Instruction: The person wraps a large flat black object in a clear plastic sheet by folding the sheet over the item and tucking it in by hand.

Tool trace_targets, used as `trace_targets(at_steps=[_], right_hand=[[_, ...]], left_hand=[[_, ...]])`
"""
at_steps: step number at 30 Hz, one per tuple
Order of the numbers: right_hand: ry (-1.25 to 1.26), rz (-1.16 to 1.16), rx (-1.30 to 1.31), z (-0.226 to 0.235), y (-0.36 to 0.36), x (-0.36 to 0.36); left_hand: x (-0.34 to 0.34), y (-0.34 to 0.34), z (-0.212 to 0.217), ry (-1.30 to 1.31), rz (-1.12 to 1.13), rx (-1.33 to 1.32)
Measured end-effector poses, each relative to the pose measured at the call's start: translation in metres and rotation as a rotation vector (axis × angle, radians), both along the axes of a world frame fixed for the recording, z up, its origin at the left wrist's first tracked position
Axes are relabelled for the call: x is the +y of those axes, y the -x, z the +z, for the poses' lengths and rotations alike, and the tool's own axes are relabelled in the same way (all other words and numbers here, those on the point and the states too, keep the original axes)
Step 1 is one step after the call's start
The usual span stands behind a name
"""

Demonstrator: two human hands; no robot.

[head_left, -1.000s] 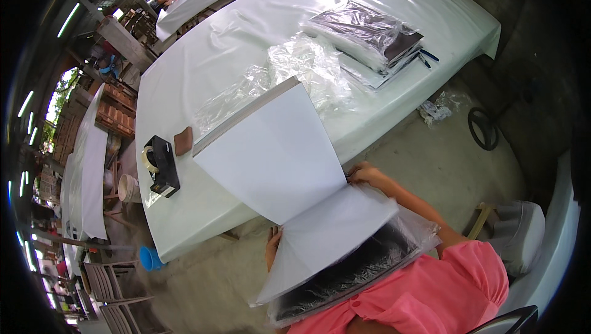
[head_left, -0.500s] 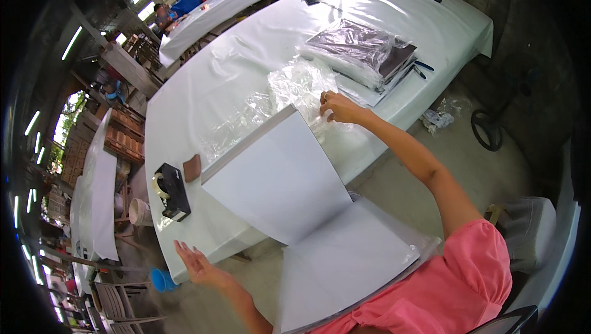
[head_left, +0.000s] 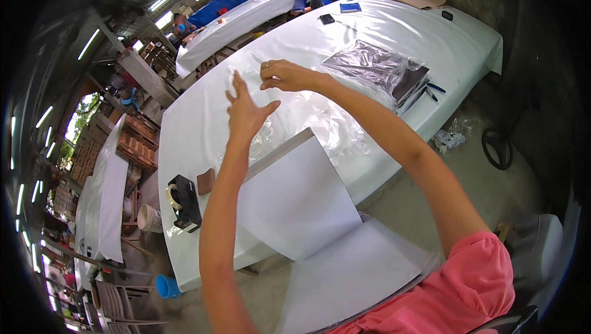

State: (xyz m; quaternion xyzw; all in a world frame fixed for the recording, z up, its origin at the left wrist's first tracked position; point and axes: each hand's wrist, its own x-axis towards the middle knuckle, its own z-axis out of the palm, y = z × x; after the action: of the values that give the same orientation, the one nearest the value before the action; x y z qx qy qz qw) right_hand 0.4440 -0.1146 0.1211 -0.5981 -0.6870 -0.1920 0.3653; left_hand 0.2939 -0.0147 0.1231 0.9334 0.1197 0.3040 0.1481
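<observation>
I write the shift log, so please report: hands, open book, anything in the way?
Left hand raised, open; right hand nearby, curled. White book open, neither hand on it. Crumpled clear plastic beyond it.

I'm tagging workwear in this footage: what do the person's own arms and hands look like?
The left hand and right hand are ungloved, with what looks like a ring on the right one. A loose, short pink sleeve tops the right arm; the left sleeve is out of view.
</observation>
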Motion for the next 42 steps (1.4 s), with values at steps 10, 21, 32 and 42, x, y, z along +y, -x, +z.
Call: trace_targets(at_steps=[10,21,32,42], right_hand=[[0.021,-0.209,0.168,-0.031,0.001,-0.002],[-0.272,0.074,0.68,-0.032,-0.037,0.007],[-0.03,-0.117,0.232,0.05,0.03,-0.019],[-0.181,-0.097,-0.032,0.062,0.092,-0.066]], left_hand=[[0.049,-0.035,-0.015,0.658,-0.16,0.156],[0.074,-0.006,0.021,0.772,-0.283,0.115],[0.031,0.012,0.095,-0.365,-0.263,-0.103],[0.011,0.042,0.077,0.647,-0.528,0.146]])
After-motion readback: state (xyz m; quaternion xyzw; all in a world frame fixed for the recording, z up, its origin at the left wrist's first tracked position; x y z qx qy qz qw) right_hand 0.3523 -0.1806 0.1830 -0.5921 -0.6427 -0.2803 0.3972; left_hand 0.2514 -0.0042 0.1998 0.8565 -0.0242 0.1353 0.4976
